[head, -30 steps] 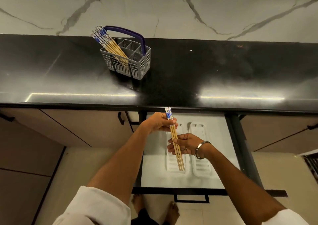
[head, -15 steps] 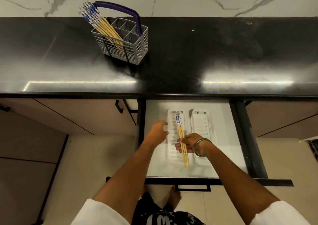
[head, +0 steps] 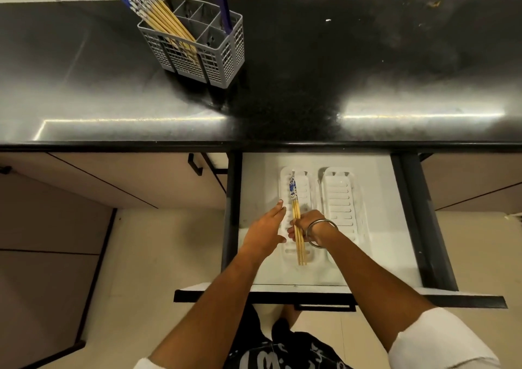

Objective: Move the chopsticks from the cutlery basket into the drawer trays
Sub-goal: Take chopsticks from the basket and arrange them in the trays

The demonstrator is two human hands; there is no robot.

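Observation:
My right hand (head: 306,227) grips a small bundle of wooden chopsticks with blue-patterned tops (head: 296,213), held low along the left white tray (head: 306,188) in the open drawer (head: 260,188). My left hand (head: 267,229) hovers flat just left of that tray, fingers apart, holding nothing. The right white tray (head: 340,196) has nothing in it. On the black counter at the back left stands the grey cutlery basket (head: 217,58) with a blue handle; several more chopsticks (head: 152,10) lean out of its left compartment.
The black countertop (head: 367,72) overhangs the drawer's back. The drawer's dark side rails (head: 418,213) flank the white liner. Beige cabinet fronts (head: 113,182) lie to both sides, and my feet show on the pale floor under the drawer front.
My left hand has let go of the chopsticks' top ends and moved to the left of the tray. My right hand has lowered the bundle toward the left tray.

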